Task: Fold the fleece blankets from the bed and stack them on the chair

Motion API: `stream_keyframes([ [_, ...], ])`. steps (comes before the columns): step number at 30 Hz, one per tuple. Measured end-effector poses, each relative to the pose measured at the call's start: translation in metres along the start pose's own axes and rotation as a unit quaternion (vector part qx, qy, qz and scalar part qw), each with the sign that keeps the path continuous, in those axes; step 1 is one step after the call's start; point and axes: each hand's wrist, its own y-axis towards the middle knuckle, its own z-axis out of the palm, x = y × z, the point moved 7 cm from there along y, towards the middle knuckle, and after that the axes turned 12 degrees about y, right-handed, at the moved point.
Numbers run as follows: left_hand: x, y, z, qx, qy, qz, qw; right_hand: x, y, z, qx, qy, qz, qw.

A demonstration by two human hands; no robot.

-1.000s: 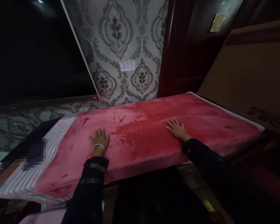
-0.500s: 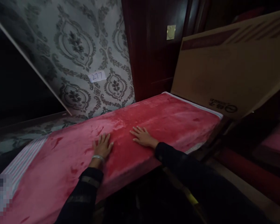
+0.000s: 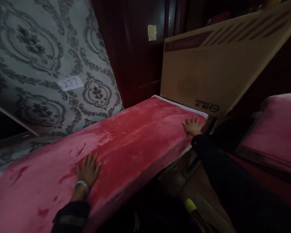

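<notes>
As hands (image 3: 89,169) (image 3: 193,127) lie splayed, touching pink cloth (image 3: 138,142)

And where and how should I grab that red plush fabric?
For the red plush fabric, likely the pale-bordered near corner at its right end, from the right: its top lies flat, little to pinch, while that corner offers an edge. The right hand is nearby.

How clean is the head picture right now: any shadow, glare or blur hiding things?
Head view: dim overall, near black beneath the red cloth, and the right sleeve melts into shadow; head view: faint sheen high on the dark red panel; head view: slightly soft, yet the left hand, right hand and "277" card read clearly.
</notes>
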Motion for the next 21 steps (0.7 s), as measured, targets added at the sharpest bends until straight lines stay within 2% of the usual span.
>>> stream_keyframes([
  [1,0.0,0.001,0.002,-0.003,-0.003,0.0,1.0,-0.004,0.001,-0.001,-0.015,0.002,0.011,1.0],
  [2,0.001,0.002,0.003,-0.004,-0.008,0.001,1.0,0.001,0.001,0.001,-0.017,0.002,-0.013,1.0],
  [5,0.003,0.005,0.01,-0.001,-0.015,0.007,1.0,0.04,-0.007,0.026,0.056,-0.002,-0.186,0.981],
  [7,0.005,0.005,0.012,-0.002,-0.01,0.01,1.0,0.049,-0.008,0.036,0.088,-0.01,-0.234,0.968],
  [10,0.006,0.006,0.012,-0.011,-0.001,0.013,1.0,0.02,0.009,0.024,0.061,-0.019,-0.173,0.983],
  [13,0.007,0.007,0.015,-0.012,0.003,0.015,1.0,-0.025,0.031,-0.006,-0.008,-0.004,-0.032,0.999],
  [15,0.009,0.008,0.019,-0.007,0.006,0.014,1.0,-0.033,0.041,-0.019,-0.048,0.008,0.027,0.998],
  [16,0.011,0.009,0.021,-0.007,0.007,0.013,1.0,-0.024,0.044,-0.019,-0.056,0.012,0.023,0.998],
  [17,0.012,0.009,0.022,-0.011,0.006,0.015,1.0,-0.006,0.047,-0.015,-0.051,0.013,-0.009,0.999],
  [19,0.014,0.009,0.023,-0.024,0.001,0.02,1.0,0.044,0.049,0.006,-0.007,0.015,-0.124,0.992],
  [21,0.016,0.008,0.025,-0.028,-0.006,0.024,0.999,0.091,0.046,0.033,0.062,0.015,-0.254,0.965],
])
